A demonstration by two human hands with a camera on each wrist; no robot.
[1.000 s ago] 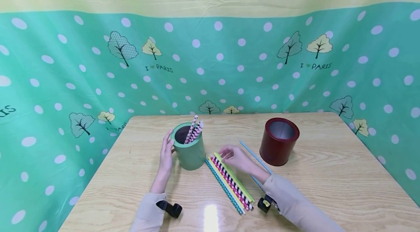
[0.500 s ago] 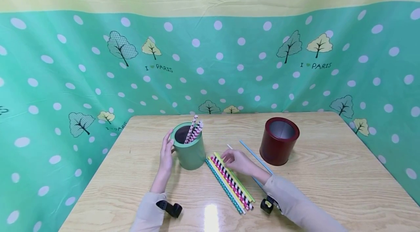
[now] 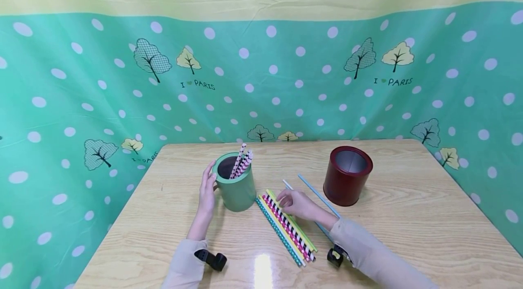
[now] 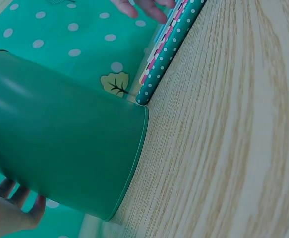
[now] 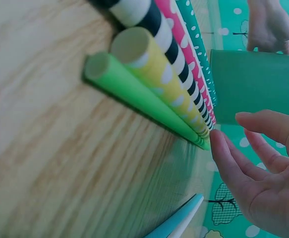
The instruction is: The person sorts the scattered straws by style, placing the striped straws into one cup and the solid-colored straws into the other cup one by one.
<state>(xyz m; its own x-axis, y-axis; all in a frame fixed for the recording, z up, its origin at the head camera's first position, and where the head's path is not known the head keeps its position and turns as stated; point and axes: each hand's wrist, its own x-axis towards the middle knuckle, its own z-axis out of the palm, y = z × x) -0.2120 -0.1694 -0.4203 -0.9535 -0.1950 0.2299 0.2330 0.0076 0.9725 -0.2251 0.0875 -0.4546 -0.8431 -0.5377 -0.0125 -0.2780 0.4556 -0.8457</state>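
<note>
My left hand (image 3: 207, 189) holds the left side of a green can (image 3: 239, 196), fingers bent against its wall in the left wrist view. Pink-and-white patterned paper straws (image 3: 244, 162) stick out of the can. My right hand (image 3: 298, 205) hovers at the far end of a row of paper straws (image 3: 283, 230), with thumb and forefinger apart and nothing between them. In the right wrist view the row shows a plain green straw (image 5: 134, 91), a yellow dotted straw (image 5: 169, 82), a black-and-white striped straw (image 5: 171, 47), a pink dotted straw (image 5: 184, 44) and a teal dotted straw (image 5: 196, 42).
A blue straw (image 3: 318, 194) and a white straw (image 3: 287, 184) lie on the wooden table (image 3: 408, 230), partly hidden by my right hand and arm. A dark red can (image 3: 347, 182) stands upright at the right. A dotted green cloth (image 3: 286, 112) hangs behind the table.
My right hand has shifted slightly to the right, and the tip of the white straw shows behind it. The left hand and green can have stayed put.
</note>
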